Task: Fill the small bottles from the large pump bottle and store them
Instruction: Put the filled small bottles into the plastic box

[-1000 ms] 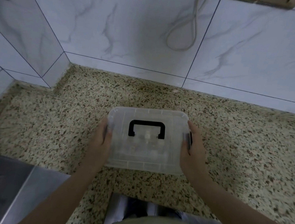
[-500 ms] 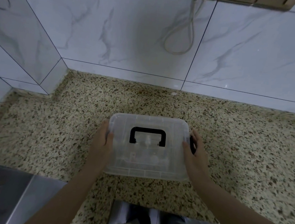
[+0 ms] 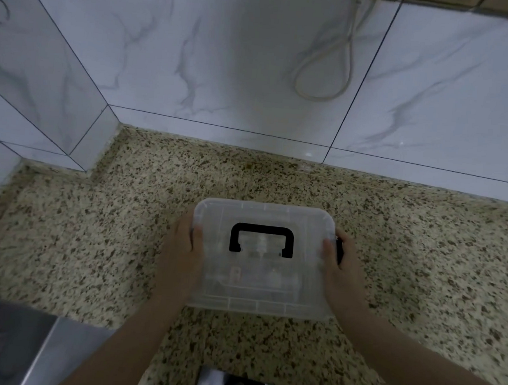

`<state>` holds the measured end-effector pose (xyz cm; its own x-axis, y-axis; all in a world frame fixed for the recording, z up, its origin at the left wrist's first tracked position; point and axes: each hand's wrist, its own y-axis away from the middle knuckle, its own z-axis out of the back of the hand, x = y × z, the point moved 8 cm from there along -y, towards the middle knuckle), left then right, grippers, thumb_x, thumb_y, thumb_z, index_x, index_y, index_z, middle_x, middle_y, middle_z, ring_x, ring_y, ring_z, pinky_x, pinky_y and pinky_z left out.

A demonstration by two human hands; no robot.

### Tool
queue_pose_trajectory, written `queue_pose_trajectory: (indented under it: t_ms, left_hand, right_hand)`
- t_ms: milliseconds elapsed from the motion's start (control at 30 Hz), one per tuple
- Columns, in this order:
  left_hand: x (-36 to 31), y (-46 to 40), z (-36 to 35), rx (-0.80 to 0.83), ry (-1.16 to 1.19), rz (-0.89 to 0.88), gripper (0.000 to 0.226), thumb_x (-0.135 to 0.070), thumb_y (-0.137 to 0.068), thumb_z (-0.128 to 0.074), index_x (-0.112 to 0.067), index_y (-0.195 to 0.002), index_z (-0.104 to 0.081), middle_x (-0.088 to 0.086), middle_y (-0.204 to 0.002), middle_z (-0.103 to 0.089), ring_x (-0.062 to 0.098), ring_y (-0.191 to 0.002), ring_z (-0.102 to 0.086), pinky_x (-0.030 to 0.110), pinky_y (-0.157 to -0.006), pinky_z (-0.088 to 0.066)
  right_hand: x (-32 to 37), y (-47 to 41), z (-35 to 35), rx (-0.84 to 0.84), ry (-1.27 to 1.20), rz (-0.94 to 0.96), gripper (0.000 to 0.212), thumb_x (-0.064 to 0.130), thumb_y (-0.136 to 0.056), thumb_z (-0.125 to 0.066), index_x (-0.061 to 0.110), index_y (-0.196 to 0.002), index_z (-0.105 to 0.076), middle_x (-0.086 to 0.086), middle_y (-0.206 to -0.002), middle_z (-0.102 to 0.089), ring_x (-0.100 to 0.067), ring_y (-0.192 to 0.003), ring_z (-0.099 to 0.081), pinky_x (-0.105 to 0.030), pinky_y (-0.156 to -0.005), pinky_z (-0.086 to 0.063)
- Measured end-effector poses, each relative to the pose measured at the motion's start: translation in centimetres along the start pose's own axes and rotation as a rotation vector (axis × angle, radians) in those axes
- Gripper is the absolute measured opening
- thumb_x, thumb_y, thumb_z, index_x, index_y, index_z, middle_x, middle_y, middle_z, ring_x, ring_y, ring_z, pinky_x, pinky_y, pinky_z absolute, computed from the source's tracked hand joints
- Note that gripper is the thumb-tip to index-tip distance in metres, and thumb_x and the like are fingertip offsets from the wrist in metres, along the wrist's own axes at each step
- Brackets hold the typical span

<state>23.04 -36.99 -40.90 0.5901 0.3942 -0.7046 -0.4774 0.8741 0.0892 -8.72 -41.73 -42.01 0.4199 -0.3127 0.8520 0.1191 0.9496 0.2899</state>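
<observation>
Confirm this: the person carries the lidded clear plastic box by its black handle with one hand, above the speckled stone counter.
Not quite. In the head view, nobody grips the black handle; it lies flat on the lid. The left hand and right hand hold the lidded clear plastic box by its two short ends, over the speckled stone counter.

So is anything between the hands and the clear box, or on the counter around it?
Nothing visible. The left hand and right hand each grip a short end of the lidded clear box, directly on its plastic. The speckled counter around it shows no other objects up to the tiled wall.
</observation>
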Motion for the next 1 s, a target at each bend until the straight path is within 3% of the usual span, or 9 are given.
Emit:
queue_pose_trajectory:
  t_ms: [167,267,333,400,533,633,733,867,1000]
  left_hand:
    - [-1.1,-1.5,0.0,0.003,-0.028,-0.007,0.042,-0.036,-0.107,-0.032,-0.018,-0.143,-0.046,0.005,-0.129,-0.048,0.015,-0.101,-0.048,0.031,-0.081,-0.038]
    - [-1.3,-1.5,0.5,-0.020,0.007,0.023,0.046,-0.036,-0.107,-0.036,-0.019,-0.150,-0.040,0.006,-0.147,-0.037,0.020,-0.122,-0.046,0.034,-0.094,-0.040]
    - [-0.9,-1.3,0.9,-0.046,0.027,0.058,0.054,-0.042,-0.105,-0.039,-0.022,-0.155,-0.031,0.006,-0.157,-0.028,0.024,-0.141,-0.033,0.043,-0.108,-0.036]
    - [-0.4,-1.0,1.2,-0.051,0.065,0.123,0.064,-0.050,-0.102,-0.043,-0.023,-0.157,-0.026,0.007,-0.159,-0.030,0.028,-0.144,-0.031,0.050,-0.112,-0.035]
    - [1.2,-0.6,0.9,-0.022,0.188,0.330,0.068,-0.058,-0.095,-0.052,-0.014,-0.146,-0.042,0.010,-0.139,-0.054,0.029,-0.117,-0.055,0.045,-0.096,-0.048]
    - [2.0,0.6,1.2,-0.005,0.235,0.387,0.065,-0.069,-0.088,-0.054,-0.016,-0.126,-0.058,0.006,-0.117,-0.061,0.025,-0.098,-0.058,0.041,-0.083,-0.049]
    - [2.5,0.9,1.3,0.022,0.251,0.393,0.069,-0.069,-0.086,-0.058,-0.009,-0.120,-0.063,0.014,-0.112,-0.064,0.031,-0.097,-0.063,0.045,-0.080,-0.053]
    - [2.3,1.4,1.8,-0.035,0.259,0.402,0.061,-0.056,-0.084,-0.069,-0.013,-0.127,-0.061,0.005,-0.121,-0.064,0.023,-0.098,-0.057,0.037,-0.082,-0.047]
    - [1.3,2.5,3.0,-0.213,0.288,0.306,0.049,-0.042,-0.085,-0.075,-0.013,-0.123,-0.066,0.004,-0.117,-0.068,0.023,-0.107,-0.063,0.035,-0.089,-0.050]
  right_hand:
    - [0.3,-0.6,-0.2,-0.040,-0.003,-0.018,0.042,0.052,-0.104,-0.042,0.029,-0.139,-0.048,0.011,-0.108,-0.064,-0.013,-0.087,-0.066,-0.046,-0.074,-0.060]
    - [0.6,-0.5,-0.2,-0.037,-0.015,-0.005,0.038,0.050,-0.105,-0.042,0.030,-0.136,-0.047,0.012,-0.105,-0.063,-0.012,-0.084,-0.066,-0.046,-0.072,-0.059]
    - [0.9,-0.3,-0.1,-0.030,-0.016,0.012,0.038,0.046,-0.106,-0.041,0.027,-0.139,-0.046,0.014,-0.106,-0.060,-0.006,-0.085,-0.062,-0.032,-0.067,-0.054]
    - [1.5,-0.1,-0.1,0.000,-0.017,0.014,0.041,0.043,-0.108,-0.040,0.025,-0.144,-0.042,0.011,-0.111,-0.058,-0.003,-0.088,-0.059,-0.023,-0.066,-0.047]
    - [0.7,-0.6,-0.2,0.104,-0.159,-0.178,0.065,0.048,-0.104,-0.048,0.029,-0.161,-0.022,0.003,-0.143,-0.048,-0.028,-0.122,-0.058,-0.042,-0.093,-0.053]
    - [-0.3,-0.1,-0.1,0.173,-0.286,-0.241,0.073,0.035,-0.100,-0.064,0.026,-0.161,-0.024,-0.003,-0.146,-0.051,-0.022,-0.107,-0.062,-0.044,-0.085,-0.058]
    - [-0.6,1.1,-0.2,0.205,-0.264,-0.188,0.066,0.032,-0.100,-0.064,0.030,-0.157,-0.032,0.003,-0.129,-0.056,-0.014,-0.098,-0.062,-0.040,-0.079,-0.059]
    - [-0.4,1.8,-0.2,0.145,-0.239,-0.139,0.064,0.036,-0.101,-0.061,0.034,-0.157,-0.032,0.005,-0.134,-0.056,-0.024,-0.113,-0.062,-0.054,-0.093,-0.058]
    - [-0.2,2.0,-0.1,0.083,-0.204,-0.076,0.060,0.035,-0.102,-0.059,0.032,-0.157,-0.035,0.003,-0.136,-0.058,-0.021,-0.113,-0.061,-0.048,-0.094,-0.058]
